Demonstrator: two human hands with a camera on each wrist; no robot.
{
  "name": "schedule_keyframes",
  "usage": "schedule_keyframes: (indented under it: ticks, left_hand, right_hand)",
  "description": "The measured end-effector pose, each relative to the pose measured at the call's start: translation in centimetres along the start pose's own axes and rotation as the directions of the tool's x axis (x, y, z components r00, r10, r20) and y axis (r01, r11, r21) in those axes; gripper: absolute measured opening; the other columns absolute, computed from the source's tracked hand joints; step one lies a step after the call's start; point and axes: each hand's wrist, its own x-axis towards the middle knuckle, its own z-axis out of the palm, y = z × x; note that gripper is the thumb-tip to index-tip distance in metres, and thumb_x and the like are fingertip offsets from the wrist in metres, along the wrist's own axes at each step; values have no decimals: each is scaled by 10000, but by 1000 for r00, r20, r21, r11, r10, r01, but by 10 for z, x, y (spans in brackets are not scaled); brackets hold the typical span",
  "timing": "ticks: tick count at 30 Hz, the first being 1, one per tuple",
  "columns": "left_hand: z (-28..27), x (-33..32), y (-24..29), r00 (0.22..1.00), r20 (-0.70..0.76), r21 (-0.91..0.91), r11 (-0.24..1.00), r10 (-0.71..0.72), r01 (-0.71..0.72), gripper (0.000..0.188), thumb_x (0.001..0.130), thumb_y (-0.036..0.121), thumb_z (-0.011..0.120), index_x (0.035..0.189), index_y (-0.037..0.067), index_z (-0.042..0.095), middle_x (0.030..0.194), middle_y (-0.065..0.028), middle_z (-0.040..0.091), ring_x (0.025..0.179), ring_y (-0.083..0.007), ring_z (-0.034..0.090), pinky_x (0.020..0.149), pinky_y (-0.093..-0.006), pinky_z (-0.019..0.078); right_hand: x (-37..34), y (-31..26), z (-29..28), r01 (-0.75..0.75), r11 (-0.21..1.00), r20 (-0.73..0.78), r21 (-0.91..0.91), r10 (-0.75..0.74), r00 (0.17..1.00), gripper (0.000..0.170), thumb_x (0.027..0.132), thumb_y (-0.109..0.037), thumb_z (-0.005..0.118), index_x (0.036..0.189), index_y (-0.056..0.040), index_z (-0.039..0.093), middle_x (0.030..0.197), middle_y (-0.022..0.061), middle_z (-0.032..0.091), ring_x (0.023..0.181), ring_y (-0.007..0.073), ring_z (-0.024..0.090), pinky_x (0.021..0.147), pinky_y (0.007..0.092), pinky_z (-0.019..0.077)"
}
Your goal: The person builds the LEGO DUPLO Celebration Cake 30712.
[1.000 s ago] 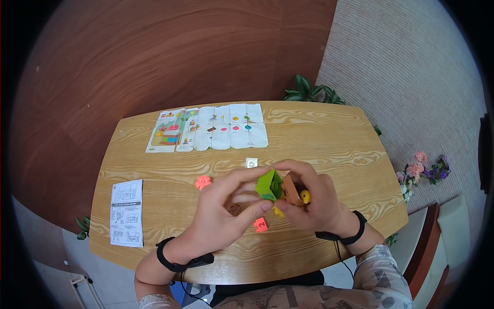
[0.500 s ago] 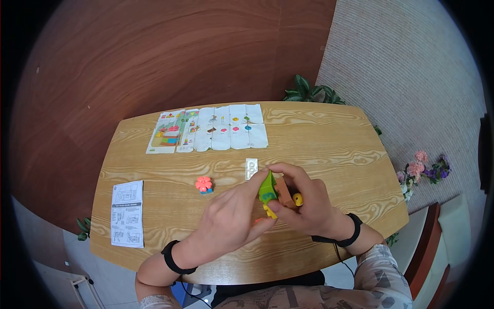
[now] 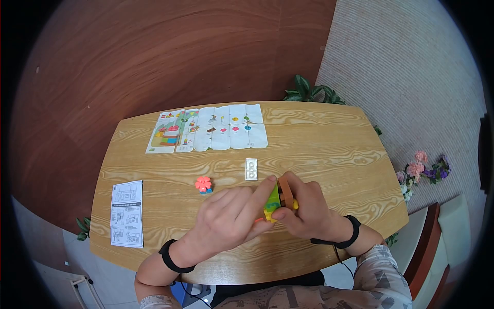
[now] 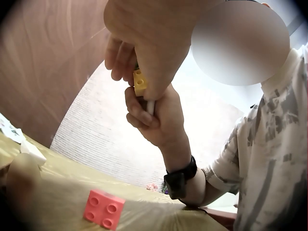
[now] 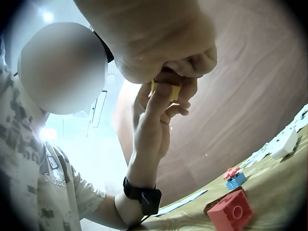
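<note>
In the head view, my left hand (image 3: 226,216) pinches a green piece (image 3: 274,199) with yellow (image 3: 269,216) at its lower end. Held in my right hand (image 3: 311,212) is a brown piece (image 3: 286,192), close against the green one, with a yellow bit (image 3: 295,204) beside it. The fingers hide how the pieces join. A yellow studded brick (image 4: 140,83) shows between the hands in the left wrist view. On the table lie a coral brick (image 5: 231,211) with a brown piece (image 5: 215,199) behind it, partly hidden.
A coral flower (image 3: 204,183) on a blue brick (image 3: 206,191) stands left of the hands. Beyond them lies a white brick (image 3: 251,169). A colour sheet (image 3: 236,136) is at the table's far side, a printed leaflet (image 3: 126,213) at the left.
The green and brown pieces have come closer together and turned edge-on, shifting slightly nearer the body. My left hand has turned its back upward, uncovering the flower's blue base; the white brick is fully uncovered.
</note>
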Motion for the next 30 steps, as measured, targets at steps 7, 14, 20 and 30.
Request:
schedule_keyframes:
  ticks: [7,14,20,30]
  left_hand:
    - [-1,4,-3,999,-13,-4,999,48,-48,696,722,251,879,1297,-41,618,691,-29,545,619,-181,581,544,-316,475]
    - [-2,4,-4,998,7,19,998,66,-67,677,725,263,870,1278,-40,625,832,-77,653,685,-202,620,578,-326,501]
    - [-6,7,-3,997,-28,2,997,73,-73,611,718,289,870,1213,-14,679,907,-94,662,716,-210,631,602,-325,519]
    - [-9,10,-4,983,-121,64,989,140,-133,453,836,286,723,1221,48,699,1126,-117,680,999,-258,674,834,-360,571]
  right_hand:
    - [5,-3,-8,-26,997,76,75,20,997,448,994,-456,609,1029,-21,506,637,122,574,564,365,614,505,409,441]
    - [3,-2,-8,-15,998,76,56,11,997,460,1010,-467,573,1014,-17,482,621,133,548,558,394,591,503,433,433]
    - [4,-3,-14,-26,985,136,172,2,991,442,1017,-433,562,1069,-5,466,677,164,561,585,417,583,526,445,435]
    - [6,-6,-18,-9,975,164,221,-28,986,485,1001,-482,583,1074,-14,481,706,163,567,590,412,570,549,430,443]
